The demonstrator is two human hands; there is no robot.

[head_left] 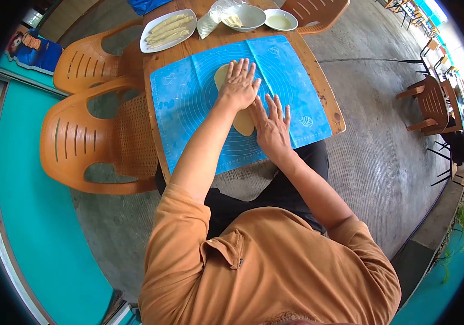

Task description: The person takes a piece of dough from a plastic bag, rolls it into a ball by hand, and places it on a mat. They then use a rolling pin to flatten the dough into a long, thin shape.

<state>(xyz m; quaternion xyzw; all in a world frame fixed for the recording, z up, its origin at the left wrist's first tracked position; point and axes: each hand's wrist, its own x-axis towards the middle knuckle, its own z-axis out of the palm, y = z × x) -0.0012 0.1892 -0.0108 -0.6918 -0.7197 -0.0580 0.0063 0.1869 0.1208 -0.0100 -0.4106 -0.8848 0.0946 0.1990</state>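
Observation:
A flattened, elongated piece of dough [244, 124] lies on the blue silicone mat [180, 130], running from upper left to lower right. My left hand [238, 84] rests flat across its upper part, fingers stretched out and slightly spread. Lower and to the right, my right hand [273, 127] has its fingers extended and touches the dough's right edge. Both hands hide the middle of the dough. Neither hand grips anything.
Beyond the mat on the wooden table [324, 100] stand a white plate [188, 13] of rolled dough pieces, a plastic bag [208, 24], a bowl [251, 16] and a smaller bowl with pale liquid [281, 20]. Orange chairs [75, 135] flank the table's left side.

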